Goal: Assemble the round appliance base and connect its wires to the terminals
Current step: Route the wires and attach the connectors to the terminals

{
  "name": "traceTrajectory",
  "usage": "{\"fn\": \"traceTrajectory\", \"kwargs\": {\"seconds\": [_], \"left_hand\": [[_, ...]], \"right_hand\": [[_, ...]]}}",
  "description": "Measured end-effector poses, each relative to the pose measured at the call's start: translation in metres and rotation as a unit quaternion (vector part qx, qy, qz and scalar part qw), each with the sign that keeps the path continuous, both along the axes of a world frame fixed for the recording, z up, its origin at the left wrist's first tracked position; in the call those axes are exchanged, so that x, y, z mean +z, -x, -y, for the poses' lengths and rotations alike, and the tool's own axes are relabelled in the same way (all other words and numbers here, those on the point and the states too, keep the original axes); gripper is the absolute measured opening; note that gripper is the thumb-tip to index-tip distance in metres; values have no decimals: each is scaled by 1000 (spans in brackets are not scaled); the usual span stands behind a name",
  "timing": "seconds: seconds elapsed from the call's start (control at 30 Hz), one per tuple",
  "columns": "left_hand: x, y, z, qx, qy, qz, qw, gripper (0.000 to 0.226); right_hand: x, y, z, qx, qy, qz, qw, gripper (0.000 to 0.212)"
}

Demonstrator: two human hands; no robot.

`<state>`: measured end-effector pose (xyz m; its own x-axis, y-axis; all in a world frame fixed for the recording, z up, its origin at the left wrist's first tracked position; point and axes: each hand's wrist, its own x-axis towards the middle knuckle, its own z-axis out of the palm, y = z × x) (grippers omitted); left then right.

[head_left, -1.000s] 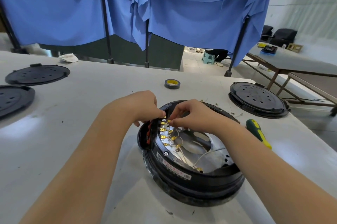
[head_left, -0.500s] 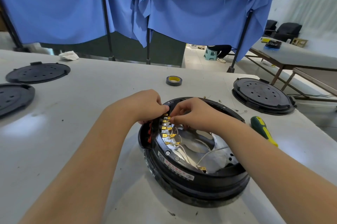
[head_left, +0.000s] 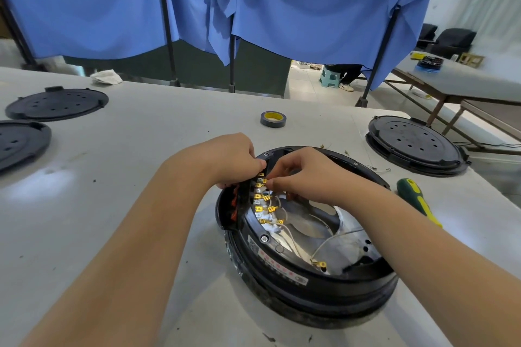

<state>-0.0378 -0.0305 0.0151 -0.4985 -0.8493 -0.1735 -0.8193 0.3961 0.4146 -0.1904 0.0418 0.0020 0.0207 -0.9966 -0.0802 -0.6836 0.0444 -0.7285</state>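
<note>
Two bare hands at the round black plastic appliance base on the grey table: left hand grips its black terminal block, right hand pinches a brass spade connector; risk judged: misaligned push bends a terminal.

a red-printed label on the round base is too small to read.
</note>
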Motion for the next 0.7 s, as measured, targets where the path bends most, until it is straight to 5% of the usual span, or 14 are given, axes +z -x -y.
{"fn": "traceTrajectory", "kwargs": {"seconds": [0.7], "left_hand": [[1,-1,-1,-9,3,12,1000,32]], "right_hand": [[1,-1,-1,-4,13,-19,1000,4]]}}
